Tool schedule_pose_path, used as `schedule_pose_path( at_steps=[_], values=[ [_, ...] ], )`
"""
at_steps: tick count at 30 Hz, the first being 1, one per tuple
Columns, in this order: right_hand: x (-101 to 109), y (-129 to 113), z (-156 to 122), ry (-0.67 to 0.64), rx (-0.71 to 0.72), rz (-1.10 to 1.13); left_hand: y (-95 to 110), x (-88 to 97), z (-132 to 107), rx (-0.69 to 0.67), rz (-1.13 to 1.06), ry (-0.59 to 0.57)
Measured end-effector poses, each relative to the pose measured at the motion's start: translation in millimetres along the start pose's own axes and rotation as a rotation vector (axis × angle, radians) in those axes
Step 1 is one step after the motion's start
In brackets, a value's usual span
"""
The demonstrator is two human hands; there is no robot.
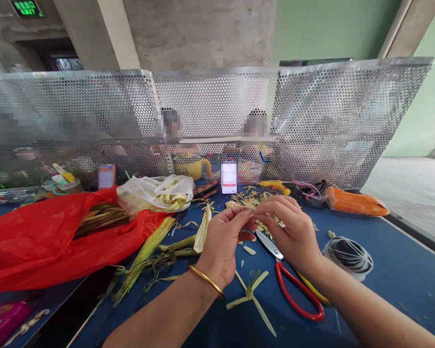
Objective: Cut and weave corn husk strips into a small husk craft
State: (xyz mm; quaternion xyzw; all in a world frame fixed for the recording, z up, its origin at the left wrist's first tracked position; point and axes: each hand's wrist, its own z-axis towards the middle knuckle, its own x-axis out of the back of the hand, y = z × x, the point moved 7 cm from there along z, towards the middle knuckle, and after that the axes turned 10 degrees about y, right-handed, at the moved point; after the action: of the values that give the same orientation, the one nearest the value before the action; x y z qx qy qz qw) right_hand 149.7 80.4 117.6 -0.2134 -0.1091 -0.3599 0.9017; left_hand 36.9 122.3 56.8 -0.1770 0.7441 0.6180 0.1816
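Observation:
My left hand (pixel 221 239), with a gold bangle (pixel 206 280) at the wrist, meets my right hand (pixel 292 229) fingertip to fingertip above the blue table. Both are closed in a pinch; whatever lies between the fingertips is too small to make out. Below them on the table lies a star-shaped piece (pixel 250 292) of pale green husk strips. Scissors with red handles (pixel 297 297) rest beneath my right hand, blades pointing away. Husk scraps (pixel 255 200) are scattered behind my fingers. Left of my left hand are a pale husk leaf (pixel 203 229) and a green corn husk (pixel 145 258).
A red plastic bag (pixel 58 232) and a white bag (pixel 155 193) of husks cover the left. At right sit a coil of white cord (pixel 349 257) and an orange packet (pixel 357 202). A lit phone (pixel 229 177) stands before a perforated metal screen (pixel 217 104); people sit behind it.

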Motion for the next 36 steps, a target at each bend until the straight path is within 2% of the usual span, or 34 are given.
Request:
schedule_pose_path(
  at_steps=[8, 14, 18, 21, 25, 28, 31, 36],
  values=[
    [0, 12, -3, 0.016, -0.265, 0.09, 9, -1.4, 1, -0.215, 0.112, -0.024],
    [3, 14, -3, 0.042, -0.311, 0.068, 12, -2.6, 0, -0.283, 0.164, -0.051],
    [0, 16, -4, 0.034, -0.34, 0.139, 11, -1.2, 2, -0.288, 0.213, -0.043],
    [0, 13, -3, 0.028, -0.286, 0.144, 10, 0.6, 3, -0.233, 0.194, -0.016],
    [-1, 0, -1, -0.001, -0.076, 0.029, 4, 0.6, 1, -0.09, 0.133, -0.002],
    [1, -7, 0, 0.007, 0.03, -0.03, 3, -0.9, -1, -0.043, 0.115, -0.022],
    [2, -9, 0, 0.019, 0.053, -0.045, 4, -1.5, -1, -0.034, 0.104, -0.045],
    [3, -5, 0, 0.017, 0.011, -0.022, 4, 0.0, 0, -0.014, 0.084, -0.041]
  ],
)
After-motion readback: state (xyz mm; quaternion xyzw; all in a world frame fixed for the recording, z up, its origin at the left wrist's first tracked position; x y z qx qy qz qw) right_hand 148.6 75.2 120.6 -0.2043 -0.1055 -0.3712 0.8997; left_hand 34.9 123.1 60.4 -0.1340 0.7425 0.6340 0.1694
